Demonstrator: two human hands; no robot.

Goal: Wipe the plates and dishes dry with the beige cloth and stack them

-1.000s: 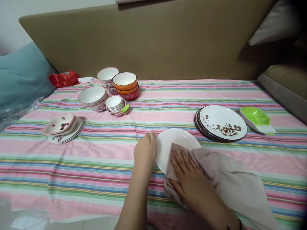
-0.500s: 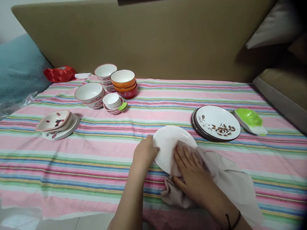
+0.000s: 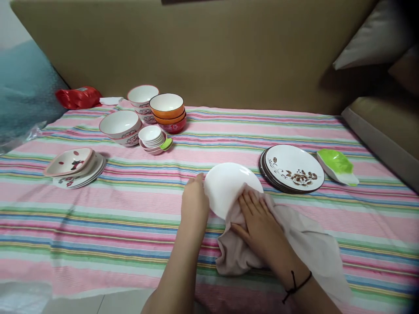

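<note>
A round white plate (image 3: 225,185) lies in front of me, its near right part covered by a greyish-pink cloth (image 3: 229,257). The left rim of the plate is in the grip of my left hand (image 3: 195,198), whose fingertips are partly hidden. My right hand (image 3: 260,222) lies flat on the cloth, fingers stretched out, pressing it against the plate. The rest of the cloth trails toward the lower right. Just right of the plate stands a stack of brown-rimmed plates with a flower pattern (image 3: 291,163).
A green leaf-shaped dish (image 3: 337,165) sits at the right. At the left are stacked dishes (image 3: 73,161), white bowls (image 3: 121,124), orange bowls (image 3: 167,109) and small white bowls (image 3: 150,135). A red package (image 3: 78,98) lies behind them. Everything rests on a striped cloth (image 3: 137,218).
The white plate and my left hand have shifted slightly away from me. My right hand has moved a little farther forward with the cloth, and the view has turned slightly.
</note>
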